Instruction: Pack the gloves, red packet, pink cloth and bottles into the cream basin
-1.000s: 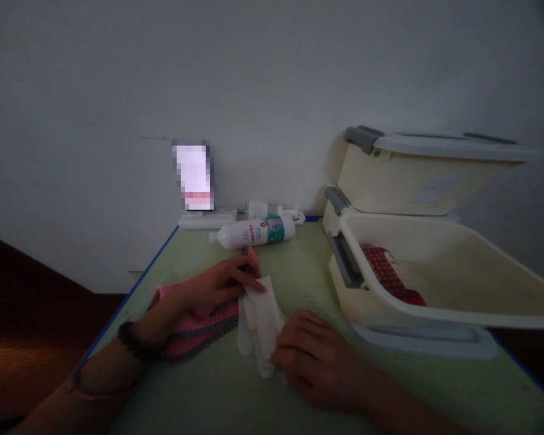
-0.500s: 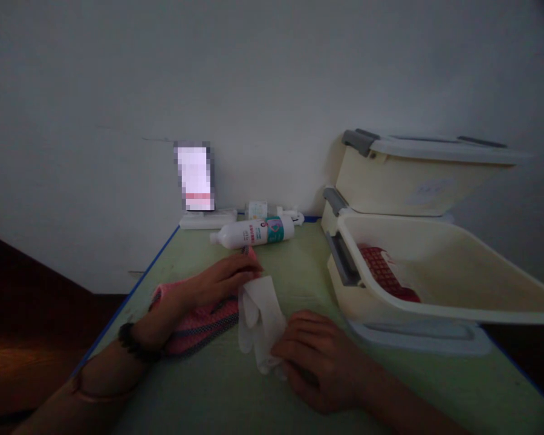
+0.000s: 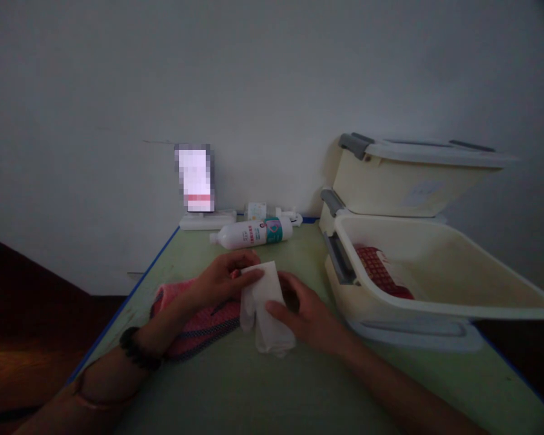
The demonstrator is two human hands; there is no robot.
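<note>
A pale, thin white glove, partly folded with finger-like ends hanging down, is held between both hands above the table. My left hand pinches its upper left edge, thumb on the front. On the other side my right hand grips it with the thumb in front and the fingers behind, partly hidden. Under my left wrist and forearm lies a pink cloth with a dark patterned border. Just beyond the hands a white bottle with a teal label band lies on its side.
To the right stands a cream storage bin with its lid raised and a red patterned packet inside. At the back, a lit phone leans by the wall on a white base. The green tabletop has blue edges.
The glove has been lifted slightly and turned flatter. My right hand has moved up and left and now grips its side; my left thumb now lies across its front.
</note>
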